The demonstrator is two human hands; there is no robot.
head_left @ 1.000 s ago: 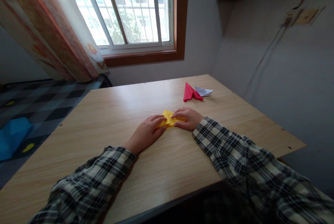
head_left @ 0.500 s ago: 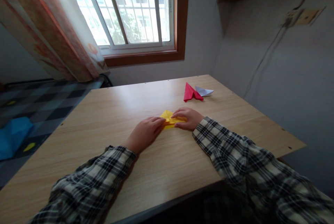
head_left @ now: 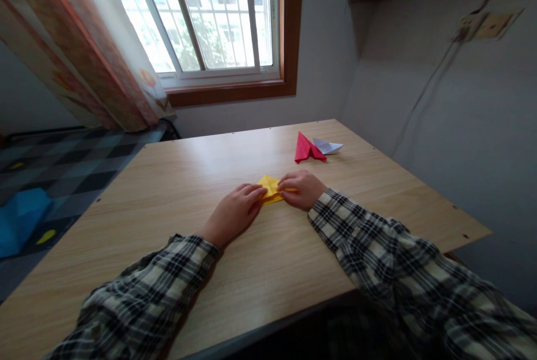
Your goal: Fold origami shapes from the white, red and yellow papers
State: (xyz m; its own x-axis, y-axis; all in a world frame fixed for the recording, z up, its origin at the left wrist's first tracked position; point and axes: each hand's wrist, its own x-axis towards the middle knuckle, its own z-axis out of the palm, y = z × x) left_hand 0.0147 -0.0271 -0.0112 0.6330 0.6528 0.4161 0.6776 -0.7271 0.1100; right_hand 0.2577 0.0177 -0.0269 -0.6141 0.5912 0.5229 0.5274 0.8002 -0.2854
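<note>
A folded piece of yellow paper [head_left: 270, 185] lies on the wooden table [head_left: 188, 181], its pointed end facing away from me. My left hand [head_left: 237, 208] grips its left side, fingers closed over the edge. On the right side, my right hand [head_left: 304, 188] pinches the paper between thumb and fingers. Parts of the paper's side edges are hidden under my fingers. Beyond my right hand sit a red folded paper [head_left: 309, 148] and a white paper boat [head_left: 329, 146], close together.
A window [head_left: 218, 19] with a brown frame is behind the table, with a patterned curtain [head_left: 84, 41] to its left. Left of the table, a blue paper shape [head_left: 23, 217] rests on a checked surface [head_left: 84, 164]. A socket with a cable [head_left: 470, 27] is on the right wall.
My right thumb and fingers have drawn closer together on the yellow paper's right side, and more of its middle shows. My left hand has barely moved.
</note>
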